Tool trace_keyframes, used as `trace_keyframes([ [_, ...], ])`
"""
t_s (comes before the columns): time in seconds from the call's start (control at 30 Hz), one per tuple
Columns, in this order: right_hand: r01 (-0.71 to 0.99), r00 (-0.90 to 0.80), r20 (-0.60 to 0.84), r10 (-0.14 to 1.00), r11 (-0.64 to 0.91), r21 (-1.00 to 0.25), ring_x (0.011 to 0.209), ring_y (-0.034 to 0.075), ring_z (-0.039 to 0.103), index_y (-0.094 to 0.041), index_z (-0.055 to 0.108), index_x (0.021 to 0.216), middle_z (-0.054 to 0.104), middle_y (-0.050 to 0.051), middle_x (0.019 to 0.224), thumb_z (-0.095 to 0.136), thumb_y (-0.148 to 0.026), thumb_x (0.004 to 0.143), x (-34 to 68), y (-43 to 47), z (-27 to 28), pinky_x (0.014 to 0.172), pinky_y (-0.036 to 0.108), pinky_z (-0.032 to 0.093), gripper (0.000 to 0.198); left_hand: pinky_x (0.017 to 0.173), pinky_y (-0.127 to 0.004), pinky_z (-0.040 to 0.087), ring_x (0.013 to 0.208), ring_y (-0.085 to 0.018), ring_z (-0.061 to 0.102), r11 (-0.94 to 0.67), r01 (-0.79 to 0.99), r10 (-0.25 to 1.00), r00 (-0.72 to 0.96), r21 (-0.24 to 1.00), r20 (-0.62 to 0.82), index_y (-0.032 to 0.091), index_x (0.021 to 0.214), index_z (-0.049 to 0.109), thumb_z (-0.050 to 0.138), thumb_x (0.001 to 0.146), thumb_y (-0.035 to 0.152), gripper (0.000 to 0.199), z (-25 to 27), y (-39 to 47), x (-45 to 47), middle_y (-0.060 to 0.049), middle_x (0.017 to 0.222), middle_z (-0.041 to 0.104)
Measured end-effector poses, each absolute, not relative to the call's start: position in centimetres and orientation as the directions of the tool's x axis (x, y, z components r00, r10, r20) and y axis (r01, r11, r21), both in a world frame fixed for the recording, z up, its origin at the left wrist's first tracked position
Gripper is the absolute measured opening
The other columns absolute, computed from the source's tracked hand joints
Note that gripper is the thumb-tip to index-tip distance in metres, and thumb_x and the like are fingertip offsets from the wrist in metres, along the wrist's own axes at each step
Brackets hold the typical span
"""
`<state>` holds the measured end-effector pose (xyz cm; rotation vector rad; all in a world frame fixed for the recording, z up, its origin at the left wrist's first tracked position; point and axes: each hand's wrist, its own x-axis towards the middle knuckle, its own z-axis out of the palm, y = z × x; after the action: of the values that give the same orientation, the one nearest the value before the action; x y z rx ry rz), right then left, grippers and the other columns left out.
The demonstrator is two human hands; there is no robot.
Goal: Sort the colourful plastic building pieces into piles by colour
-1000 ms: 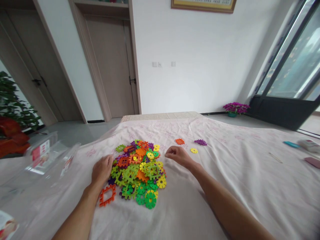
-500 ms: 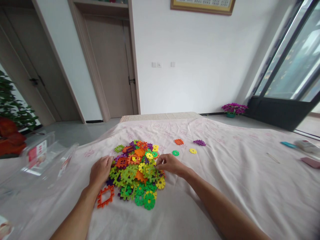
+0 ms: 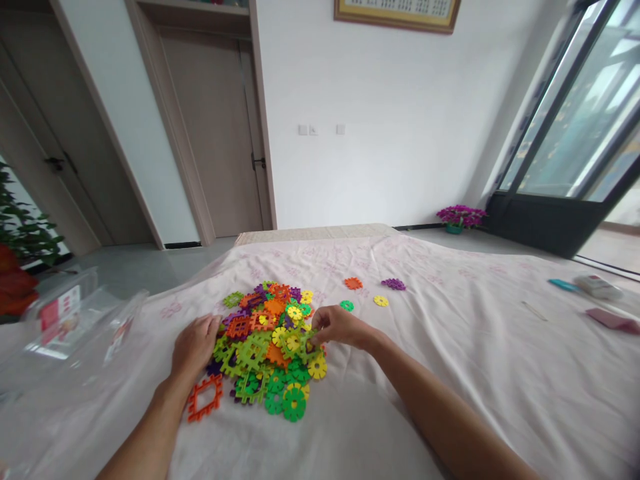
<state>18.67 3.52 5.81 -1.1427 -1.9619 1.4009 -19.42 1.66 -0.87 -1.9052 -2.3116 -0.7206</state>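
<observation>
A heap of plastic interlocking building pieces [image 3: 255, 353] lies on the cloth, mixed toothed squares and notched discs in lime, green, orange, yellow and purple. At its left edge rests my left hand [image 3: 194, 343], fingers laid out against the pieces and holding nothing that I can see. On the right side, my right hand [image 3: 340, 327] pinches the edge of a lime-green square piece [image 3: 306, 341] between thumb and fingers. An orange square frame piece [image 3: 205, 398] lies near my left wrist. Beyond my right hand are a green disc [image 3: 347, 305], a yellow disc [image 3: 381, 301], an orange piece [image 3: 353, 283] and purple pieces [image 3: 393, 285].
The pink-patterned cloth [image 3: 440, 387] is wrinkled. Clear plastic packaging [image 3: 75, 340] sits at the left. At the far right are a pinkish flat item [image 3: 611, 319], a white packet [image 3: 597, 287], a blue item [image 3: 563, 285] and a thin stick [image 3: 534, 311].
The lime-green square piece at my right fingers has shifted and tilted slightly. The whole view has turned a little to the right. My left hand stays beside the heap.
</observation>
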Motion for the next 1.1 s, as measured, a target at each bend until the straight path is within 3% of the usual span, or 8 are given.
trace_keyframes([
  [0.17, 0.155, -0.428, -0.011, 0.904, 0.062, -0.986, 0.049, 0.006, 0.046, -0.017, 0.06, 0.077, 0.056, -0.005, 0.057, 0.08, -0.037, 0.063, 21.7, 5.3, 7.7, 0.043, 0.019, 0.03, 0.031, 0.101, -0.031, 0.042, 0.118, -0.023, 0.06, 0.136, 0.937, 0.919, -0.24, 0.321, 0.313, 0.02, 0.11, 0.067, 0.025, 0.098, 0.047, 0.052, -0.7, 1.5, -19.3, -0.011, 0.123, 0.069],
  [0.3, -0.014, 0.028, 0.054, 0.998, 0.054, -0.998, 0.053, 0.008, 0.053, -0.017, 0.06, 0.078, 0.059, -0.003, 0.062, 0.08, -0.04, 0.062, 27.5, 8.2, 7.0, 0.044, 0.017, 0.038, 0.034, 0.101, -0.03, 0.042, 0.115, -0.022, 0.061, 0.121, 0.94, 0.918, -0.229, 0.319, 0.324, 0.02, 0.107, 0.067, 0.024, 0.098, 0.047, 0.052, -0.7, 1.5, -19.3, -0.01, 0.121, 0.069],
  [0.4, -0.057, 0.365, 0.015, 0.931, 0.039, -0.998, 0.053, 0.009, 0.054, -0.018, 0.062, 0.08, 0.06, -0.002, 0.061, 0.08, -0.035, 0.059, 32.6, 10.0, 4.9, 0.047, 0.019, 0.046, 0.033, 0.101, -0.03, 0.042, 0.116, -0.022, 0.061, 0.118, 0.942, 0.915, -0.226, 0.315, 0.334, 0.02, 0.108, 0.068, 0.025, 0.097, 0.048, 0.052, -1.0, 1.6, -19.5, -0.01, 0.121, 0.069],
  [0.53, 0.015, 0.677, 0.002, 0.736, -0.011, -1.0, 0.053, 0.014, 0.06, -0.016, 0.065, 0.084, 0.062, 0.001, 0.06, 0.076, -0.033, 0.061, 37.8, 10.8, 2.3, 0.052, 0.025, 0.055, 0.031, 0.104, -0.032, 0.04, 0.121, -0.023, 0.058, 0.106, 0.941, 0.921, -0.215, 0.322, 0.324, 0.02, 0.112, 0.067, 0.026, 0.097, 0.047, 0.052, -1.4, 1.8, -19.8, -0.01, 0.128, 0.067],
  [0.67, 0.096, 0.786, 0.029, 0.617, -0.076, -0.992, 0.056, 0.017, 0.064, -0.014, 0.066, 0.101, 0.069, 0.006, 0.073, 0.071, -0.031, 0.066, 40.5, 10.4, 1.4, 0.052, 0.026, 0.055, 0.039, 0.102, -0.033, 0.041, 0.119, -0.024, 0.058, 0.119, 0.935, 0.926, -0.226, 0.334, 0.302, 0.02, 0.113, 0.067, 0.024, 0.098, 0.048, 0.053, -1.3, 1.8, -19.8, -0.01, 0.127, 0.067],
  [0.77, 0.243, 0.827, 0.074, 0.557, -0.237, -0.941, 0.057, 0.018, 0.066, -0.014, 0.067, 0.108, 0.072, 0.01, 0.088, 0.066, -0.03, 0.071, 42.0, 9.9, 1.3, 0.055, 0.028, 0.055, 0.041, 0.102, -0.032, 0.041, 0.12, -0.024, 0.058, 0.114, 0.934, 0.928, -0.221, 0.339, 0.299, 0.021, 0.112, 0.067, 0.025, 0.098, 0.046, 0.051, -1.2, 1.7, -19.7, -0.009, 0.127, 0.067],
  [0.97, 0.402, 0.836, 0.178, 0.518, -0.358, -0.843, 0.095, 0.026, 0.066, -0.015, 0.066, 0.119, 0.064, 0.016, 0.115, 0.062, -0.022, 0.073, 42.6, 9.0, 1.4, 0.089, 0.036, 0.051, 0.047, 0.106, -0.034, 0.04, 0.125, -0.025, 0.056, 0.122, 0.926, 0.929, -0.234, 0.358, 0.288, 0.021, 0.114, 0.067, 0.025, 0.097, 0.047, 0.052, -1.1, 1.7, -19.6, -0.009, 0.131, 0.065],
  [1.1, 0.602, 0.751, 0.299, 0.588, -0.425, -0.676, 0.106, 0.026, 0.06, -0.023, 0.068, 0.121, 0.057, 0.013, 0.126, 0.053, -0.024, 0.081, 41.5, 8.6, 1.7, 0.091, 0.038, 0.047, 0.042, 0.107, -0.033, 0.04, 0.124, -0.025, 0.058, 0.12, 0.934, 0.924, -0.23, 0.337, 0.307, 0.022, 0.11, 0.068, 0.025, 0.096, 0.048, 0.052, -1.1, 1.7, -19.6, -0.008, 0.129, 0.067],
])
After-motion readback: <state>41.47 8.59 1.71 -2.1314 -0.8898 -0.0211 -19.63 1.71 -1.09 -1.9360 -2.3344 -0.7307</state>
